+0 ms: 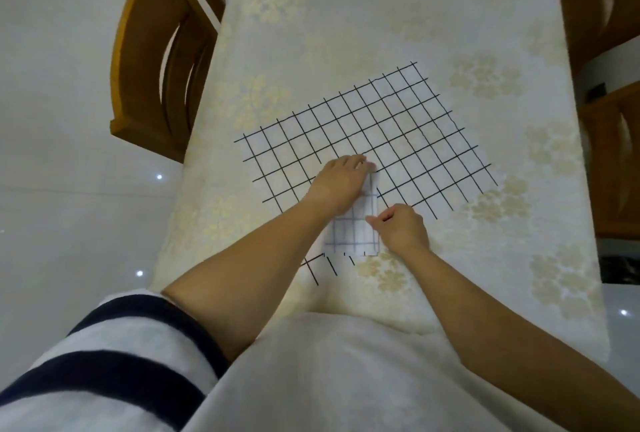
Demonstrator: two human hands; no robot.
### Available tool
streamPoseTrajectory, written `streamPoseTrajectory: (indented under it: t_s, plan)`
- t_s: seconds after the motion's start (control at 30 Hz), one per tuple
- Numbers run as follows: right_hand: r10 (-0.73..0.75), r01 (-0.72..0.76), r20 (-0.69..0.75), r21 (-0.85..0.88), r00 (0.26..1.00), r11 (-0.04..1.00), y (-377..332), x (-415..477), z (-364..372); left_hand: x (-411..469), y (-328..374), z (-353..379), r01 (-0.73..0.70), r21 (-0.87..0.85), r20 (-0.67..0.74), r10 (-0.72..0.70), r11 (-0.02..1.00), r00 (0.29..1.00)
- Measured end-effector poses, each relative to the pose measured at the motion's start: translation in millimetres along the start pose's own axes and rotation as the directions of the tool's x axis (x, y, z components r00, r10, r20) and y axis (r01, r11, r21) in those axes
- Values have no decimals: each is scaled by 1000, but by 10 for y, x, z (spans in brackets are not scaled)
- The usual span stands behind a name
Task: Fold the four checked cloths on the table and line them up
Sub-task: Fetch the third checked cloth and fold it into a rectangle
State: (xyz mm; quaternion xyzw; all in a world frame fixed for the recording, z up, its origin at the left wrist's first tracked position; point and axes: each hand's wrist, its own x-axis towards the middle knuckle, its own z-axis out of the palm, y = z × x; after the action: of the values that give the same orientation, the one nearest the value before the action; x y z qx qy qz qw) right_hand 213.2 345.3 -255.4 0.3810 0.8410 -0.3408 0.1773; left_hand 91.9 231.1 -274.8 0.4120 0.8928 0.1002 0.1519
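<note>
A white cloth with a black grid (398,127) lies spread flat on the table (381,16), and its near corner is turned over into a narrow flap (353,231) that shows the paler underside. My left hand (341,182) lies on the far end of that flap and grips its top edge with the fingertips. My right hand (401,227) is loosely curled at the flap's right edge and pinches it between thumb and fingers. A few grid lines (318,267) show just beyond the flap's near edge. No other checked cloth is in view.
The table carries a cream cover with pale flower prints. A wooden chair (156,61) stands at the table's left side and two more wooden chairs (609,154) at the right. White glossy floor tiles (69,189) lie to the left.
</note>
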Motion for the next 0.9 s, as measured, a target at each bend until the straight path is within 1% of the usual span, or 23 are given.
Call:
streamPoseTrajectory:
  t_s: [0.07,0.17,0.23,0.3,0.37,0.43,0.5,0.57,0.63,0.7,0.77,0.83,0.9]
  plan:
    - [-2,2,-5,-9,1000,1000,-7,2,-5,134,25,-59,1,37,46,-2,999,999]
    - [1,-1,12,-20,1000,1000,2,22,-17,310,37,-128,0,80,63,-5,997,998]
    - [-9,10,32,-13,999,1000,16,41,-21,395,39,-174,23,79,97,-31,997,995]
    - [-32,31,52,19,998,999,47,49,-39,443,41,-219,49,38,134,-53,998,990]
    - [-73,69,74,63,995,996,106,45,-86,452,26,-294,47,-13,140,-44,999,989]
    - [-133,126,74,91,988,988,186,49,-166,428,-16,-371,48,-117,162,-29,992,986]
    - [-165,152,83,145,983,978,239,60,-279,368,-60,-445,97,-262,216,-40,960,976]
    - [-179,150,140,195,974,969,242,79,-386,295,-98,-491,130,-362,223,-50,923,974]
    - [-213,184,186,162,959,970,233,113,-463,188,-129,-491,163,-436,196,-83,885,977]
    - [-217,191,200,140,956,972,242,165,-539,54,-172,-456,236,-521,182,-164,820,970]
    - [-192,173,145,133,971,976,279,252,-626,-87,-217,-378,312,-579,202,-238,753,950]
    - [-199,186,95,132,975,974,313,352,-689,-217,-220,-271,363,-622,232,-279,694,932]
    - [-212,200,69,142,975,969,323,416,-697,-312,-175,-181,395,-633,237,-319,666,918]
